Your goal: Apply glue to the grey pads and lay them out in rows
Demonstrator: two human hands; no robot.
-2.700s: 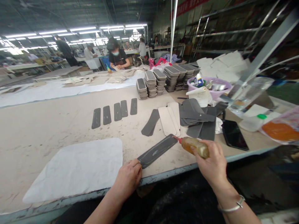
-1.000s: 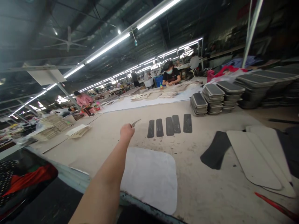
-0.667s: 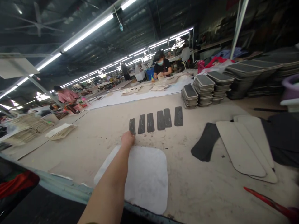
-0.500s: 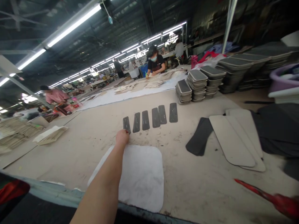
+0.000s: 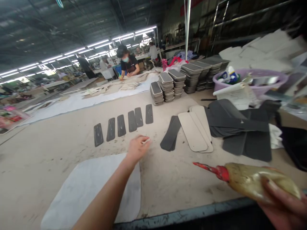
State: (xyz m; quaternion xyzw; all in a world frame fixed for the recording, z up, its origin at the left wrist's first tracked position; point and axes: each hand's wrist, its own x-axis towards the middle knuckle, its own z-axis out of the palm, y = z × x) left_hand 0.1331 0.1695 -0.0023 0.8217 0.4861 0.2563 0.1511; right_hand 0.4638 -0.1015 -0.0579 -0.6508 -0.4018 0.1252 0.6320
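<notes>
My right hand [image 5: 283, 199] grips a squeezable yellowish glue bottle [image 5: 251, 179], its red nozzle pointing left above the table. My left hand [image 5: 138, 148] hovers over the tabletop with fingers curled together; a small pale bit shows at the fingertips, too unclear to name. Beyond it lies a row of several dark strips [image 5: 121, 125] with shiny streaks on top. To its right are dark pieces [image 5: 169, 134], overlapping, and beige panels [image 5: 193, 132] with rounded corners. Under my left forearm rests a white rounded sheet [image 5: 96, 179].
Stacks of dark-topped pieces [image 5: 166, 84] stand at the back. Dark panels [image 5: 240, 124] lie piled at the right, near a purple basin [image 5: 263, 81] holding bottles. A co-worker [image 5: 128, 62] bends over the table's far side. The table edge [image 5: 192, 210] runs close to me.
My left hand has moved right, away from the leftmost dark strip, which stays in the row. The view has turned right, bringing my right hand and the whole bottle into sight.
</notes>
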